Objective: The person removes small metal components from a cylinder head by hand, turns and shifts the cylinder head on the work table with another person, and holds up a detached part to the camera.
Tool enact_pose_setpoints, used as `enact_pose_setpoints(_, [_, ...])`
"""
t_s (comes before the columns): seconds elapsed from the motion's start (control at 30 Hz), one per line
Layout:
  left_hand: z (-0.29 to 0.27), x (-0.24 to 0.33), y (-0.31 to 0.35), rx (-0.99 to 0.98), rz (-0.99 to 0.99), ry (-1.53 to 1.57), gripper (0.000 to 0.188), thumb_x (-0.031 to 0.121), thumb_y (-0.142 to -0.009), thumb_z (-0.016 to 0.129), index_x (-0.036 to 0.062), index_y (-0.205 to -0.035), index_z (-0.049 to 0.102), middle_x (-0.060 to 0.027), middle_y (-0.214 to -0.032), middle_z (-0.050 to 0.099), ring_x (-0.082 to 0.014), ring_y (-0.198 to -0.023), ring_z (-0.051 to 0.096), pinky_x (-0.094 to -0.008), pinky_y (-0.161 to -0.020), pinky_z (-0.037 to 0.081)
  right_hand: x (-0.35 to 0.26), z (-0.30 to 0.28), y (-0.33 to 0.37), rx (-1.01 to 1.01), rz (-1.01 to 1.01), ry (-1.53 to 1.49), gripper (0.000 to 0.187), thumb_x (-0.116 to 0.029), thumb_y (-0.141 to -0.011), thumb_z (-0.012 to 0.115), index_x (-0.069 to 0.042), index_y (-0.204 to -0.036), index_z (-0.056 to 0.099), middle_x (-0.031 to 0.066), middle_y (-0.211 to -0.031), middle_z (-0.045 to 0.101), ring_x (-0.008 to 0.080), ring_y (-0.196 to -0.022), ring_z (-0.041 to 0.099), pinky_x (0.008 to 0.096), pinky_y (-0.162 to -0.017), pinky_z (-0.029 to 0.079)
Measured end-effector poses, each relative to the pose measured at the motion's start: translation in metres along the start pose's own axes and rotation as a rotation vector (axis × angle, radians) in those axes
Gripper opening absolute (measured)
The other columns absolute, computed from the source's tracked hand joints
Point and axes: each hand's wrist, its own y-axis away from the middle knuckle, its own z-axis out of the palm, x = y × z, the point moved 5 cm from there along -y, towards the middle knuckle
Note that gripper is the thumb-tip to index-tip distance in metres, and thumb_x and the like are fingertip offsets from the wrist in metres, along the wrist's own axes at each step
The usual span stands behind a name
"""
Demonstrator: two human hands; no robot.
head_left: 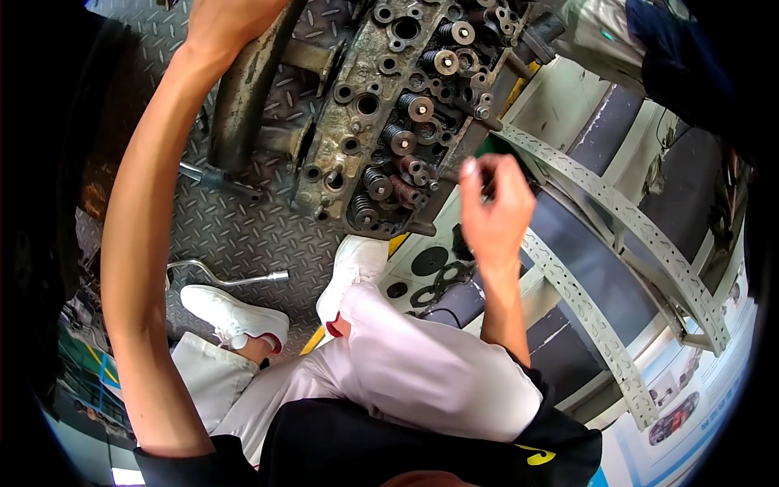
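Note:
A greasy cylinder head [333, 162] with rows of valve springs [403, 140] lies in front of me on a checker-plate floor. Along its left side runs a rusty manifold pipe [247, 101]. My left hand [231, 20] reaches to the upper end of this pipe; its fingers are cut off by the top edge or hidden. Just right of the cylinder head's near end, my right hand [499, 203] is raised, apart from the metal. Its fingers are curled, thumb toward the index finger, and slightly blurred. Whether something small sits in them I cannot make out.
A bent-handled socket wrench [231, 276] lies by my white shoes [235, 312]. Another metal tool [219, 180] rests under the pipe. To the right stands grey perforated shelving [600, 325]. Dark rings and gaskets [428, 261] lie near its foot. Another person's clothing [604, 36] shows at upper right.

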Motion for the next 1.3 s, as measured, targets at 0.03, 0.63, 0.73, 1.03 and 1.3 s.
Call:
enact_pose_setpoints(0.03, [0.021, 0.009, 0.005, 0.024, -0.01, 0.065, 0.033, 0.012, -0.082, 0.055, -0.0005, -0.113, 0.056, -0.0202, -0.1, 0.059, -0.037, -0.1, 0.054, -0.0446, -0.089, 0.044, 0.01, 0.003, 0.018, -0.008, -0.037, 0.064, 0.032, -0.026, -0.08, 0.077, 0.0, -0.086, 0.059, 0.0132, -0.077, 0.059, 0.0282, -0.068, 0.06, 0.0376, -0.062, 0.049])
enact_pose_setpoints(0.63, [0.015, -0.003, 0.005, 0.074, 0.002, 0.022, 0.037, 0.017, -0.083, 0.056, -0.0022, -0.115, 0.056, -0.0209, -0.103, 0.061, -0.0366, -0.103, 0.055, -0.0441, -0.093, 0.044, 0.038, 0.037, 0.069, -0.167, 0.513, -0.446, 0.04, -0.015, -0.082, 0.075, 0.003, -0.11, 0.054, 0.0094, -0.093, 0.064, 0.0147, -0.081, 0.061, 0.029, -0.075, 0.052])
enact_pose_setpoints(0.73, [0.014, -0.003, 0.006, 0.083, -0.007, 0.032, 0.038, 0.019, -0.083, 0.057, -0.0021, -0.115, 0.056, -0.0209, -0.104, 0.061, -0.0365, -0.104, 0.055, -0.0439, -0.094, 0.044, 0.055, 0.03, 0.071, -0.292, 0.593, -0.692, 0.025, -0.009, -0.09, 0.063, 0.001, -0.111, 0.055, 0.005, -0.096, 0.06, 0.0129, -0.084, 0.058, 0.0269, -0.074, 0.051])
enact_pose_setpoints(1.03, [0.016, -0.007, 0.005, 0.057, -0.044, 0.03, 0.04, 0.021, -0.083, 0.057, -0.002, -0.115, 0.057, -0.0206, -0.105, 0.062, -0.0355, -0.105, 0.055, -0.0435, -0.095, 0.044, 0.081, 0.037, 0.086, -0.361, 0.845, -1.223, 0.035, -0.024, -0.091, 0.056, 0.0, -0.117, 0.052, 0.0148, -0.109, 0.063, 0.0248, -0.093, 0.061, 0.0402, -0.082, 0.051])
enact_pose_setpoints(1.3, [0.015, -0.006, 0.005, 0.03, -0.065, 0.043, 0.039, 0.021, -0.083, 0.057, -0.0017, -0.115, 0.056, -0.0209, -0.106, 0.061, -0.0358, -0.106, 0.055, -0.0439, -0.095, 0.043, 0.068, 0.048, 0.09, -0.316, 0.917, -1.539, 0.055, -0.039, -0.082, 0.059, 0.0, -0.12, 0.052, 0.0189, -0.108, 0.062, 0.0358, -0.095, 0.061, 0.046, -0.081, 0.048])
